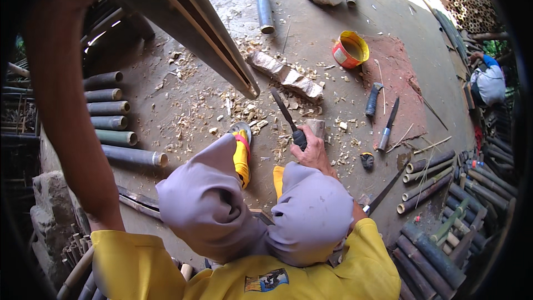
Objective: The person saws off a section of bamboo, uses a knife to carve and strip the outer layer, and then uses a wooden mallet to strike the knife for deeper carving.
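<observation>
right hand [312, 150] is closed round a black-handled dark-bladed knife [288, 118] beside a small wooden block [316, 126]; left hand is out of view. the blade could slip toward the yellow sandal [241, 153].

outdoor bamboo wkshop | cut poles [119, 138] | shavings [244, 108] | knives [387, 125]

My one view sits on my head and looks steeply down over my knees [250, 211] to the dirt floor [311, 39]. Its fisheye bends edges, taking in ground well beyond my feet.
</observation>
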The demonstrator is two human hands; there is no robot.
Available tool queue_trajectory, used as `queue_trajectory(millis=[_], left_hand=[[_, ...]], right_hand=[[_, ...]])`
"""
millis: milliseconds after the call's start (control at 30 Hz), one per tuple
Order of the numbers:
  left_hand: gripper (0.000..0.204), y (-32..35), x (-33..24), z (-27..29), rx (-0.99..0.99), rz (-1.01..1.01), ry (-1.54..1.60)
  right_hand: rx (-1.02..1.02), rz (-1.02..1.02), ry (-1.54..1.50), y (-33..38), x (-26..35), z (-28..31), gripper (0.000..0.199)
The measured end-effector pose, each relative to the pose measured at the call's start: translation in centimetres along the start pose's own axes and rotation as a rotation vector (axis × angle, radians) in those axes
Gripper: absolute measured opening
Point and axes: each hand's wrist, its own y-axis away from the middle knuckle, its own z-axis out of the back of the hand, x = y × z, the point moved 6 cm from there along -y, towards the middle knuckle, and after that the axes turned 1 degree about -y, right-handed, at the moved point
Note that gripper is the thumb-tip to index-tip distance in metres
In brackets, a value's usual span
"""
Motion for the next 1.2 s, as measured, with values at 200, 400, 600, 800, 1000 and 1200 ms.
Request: queue_trajectory(millis=[200, 400, 600, 800, 1000, 1200], left_hand=[[0.040, 3.4, 4.2, 1.9, 0.025, 0.061, 0.097], [0.044, 4.1, 5.0, 0.3, 0.092, 0.105, 0.193], [0.046, 3.7, 4.3, 1.8, 0.088, -0.084, 0.198], [0.046, 4.1, 4.3, 1.5, 0.168, -0.133, 0.252], [0.047, 4.8, 4.3, 0.8, 0.192, -0.112, 0.347], [0.048, 4.9, 4.3, -0.4, 0.192, -0.108, 0.377]], right_hand=[[0.116, 0.095, -0.084, 0.3, 1.4, -4.6, 0.036], [-0.003, 0.111, -0.059, -0.6, 0.5, -5.2, 0.036], [-0.132, 0.283, 0.071, -0.5, 3.8, -5.7, 0.038], [0.006, 0.170, -0.040, 0.0, 1.9, -6.6, 0.036], [-0.003, 0.207, -0.161, -0.7, 6.0, -6.1, 0.036], [0.274, -0.145, -0.004, -3.3, -1.6, -8.3, 0.027]])
